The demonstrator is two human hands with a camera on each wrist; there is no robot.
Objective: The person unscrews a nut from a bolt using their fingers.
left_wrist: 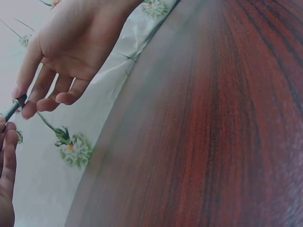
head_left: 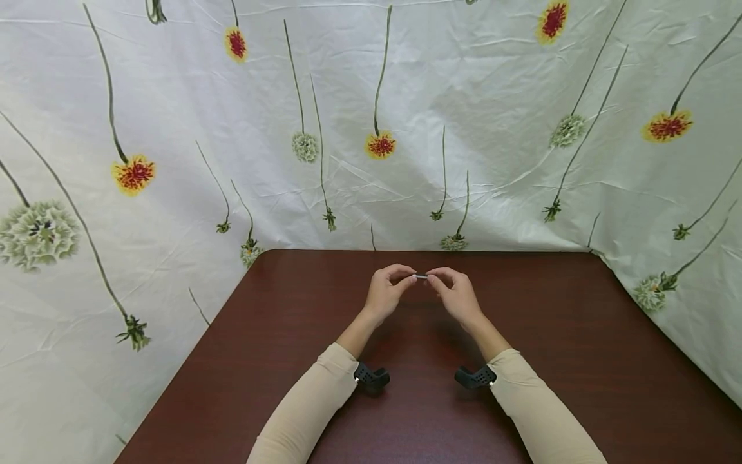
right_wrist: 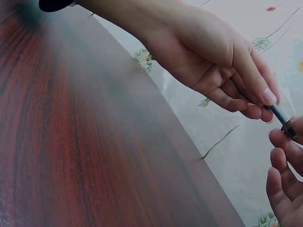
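I have the bolt (right_wrist: 280, 114) between both hands, up off the tabletop (head_left: 301, 322), over its far part. My left hand (head_left: 384, 294) pinches the threaded shank (left_wrist: 11, 110); my right hand (head_left: 460, 299) pinches the dark end (right_wrist: 288, 129), though I can't tell whether that's a nut or the head. If it turns, I'd steady the left, square both pinches up, and twist lightly with the right so nothing binds.

The left hand (right_wrist: 210, 54) pinches the shiny end of a bolt (right_wrist: 280, 114), and the right hand (right_wrist: 292, 188) pinches its black end. Flowery cloth (right_wrist: 248, 161) shows past the red-brown counter (right_wrist: 94, 146).
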